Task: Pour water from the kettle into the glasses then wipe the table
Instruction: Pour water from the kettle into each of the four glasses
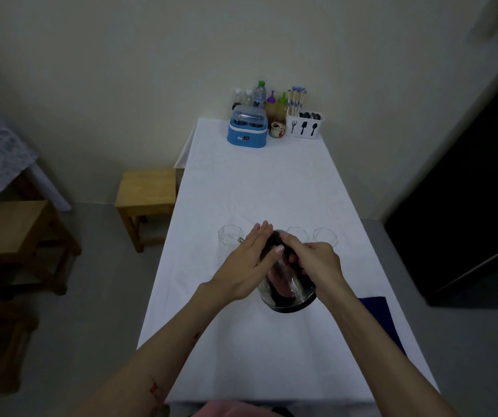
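Kettle (287, 291) is a glass one w/ dark lid and base, tipped fwd over the middle of the table (256, 182), spout toward the left-most glass (231, 234). Right hand (314, 260) grips the dark handle, fingers curled round it. Left hand (249, 260) lies flat against the kettle's left side and lid, fingers straight and together, no curl.

Three glasses stand in a row across the table just beyond the kettle: left-most one by the spout, middle glass (297, 233) partly hidden behind the right hand, right glass (325, 236) near the right table edge. Can't tell water level in any.

Blue cloth (377, 311) lies at the right edge, partly under the right forearm, its corner hanging off the side.

Room: wide bare stretch of white tablecloth btw the glasses and the far end. Far end, against the wall: blue box (246, 130), bottles (259, 94), cutlery holder (305, 124). Near stretch toward the person also bare. Wooden stool (147, 191) stands just off the left edge; more wooden stools (16, 236) further left.
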`<state>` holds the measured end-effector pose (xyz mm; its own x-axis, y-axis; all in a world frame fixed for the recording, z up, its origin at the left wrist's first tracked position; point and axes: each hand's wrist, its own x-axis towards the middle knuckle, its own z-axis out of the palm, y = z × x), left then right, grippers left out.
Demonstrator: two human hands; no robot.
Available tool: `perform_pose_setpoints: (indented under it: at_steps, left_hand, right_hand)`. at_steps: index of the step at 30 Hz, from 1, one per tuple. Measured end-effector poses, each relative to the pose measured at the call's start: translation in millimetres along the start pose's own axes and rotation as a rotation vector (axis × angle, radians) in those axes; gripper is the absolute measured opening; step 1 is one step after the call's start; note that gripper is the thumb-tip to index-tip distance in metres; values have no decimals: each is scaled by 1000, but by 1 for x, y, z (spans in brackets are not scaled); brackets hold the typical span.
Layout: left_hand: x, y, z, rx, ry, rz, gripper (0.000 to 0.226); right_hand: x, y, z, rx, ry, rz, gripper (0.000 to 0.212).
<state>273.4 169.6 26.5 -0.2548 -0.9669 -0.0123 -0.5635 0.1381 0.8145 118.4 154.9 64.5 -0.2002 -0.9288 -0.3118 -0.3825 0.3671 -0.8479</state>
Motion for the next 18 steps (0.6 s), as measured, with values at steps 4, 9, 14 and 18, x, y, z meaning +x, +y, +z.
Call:
perform_pose_setpoints:
  at_steps: [4, 9, 14, 18]
  left_hand:
    - [1, -1, 1, 4, 13, -3, 67]
    - [2, -3, 6, 10, 25, -3, 71]
    - [4, -5, 10, 0, 35, -7, 74]
    - [6, -5, 9, -1, 37, -12, 74]
  right_hand:
    - [0, -2, 1, 0, -3, 2, 50]
    - [0, -5, 1, -6, -16, 1, 50]
    - [0, -7, 0, -18, -22, -5, 49]
    - [1, -9, -1, -18, -25, -9, 50]
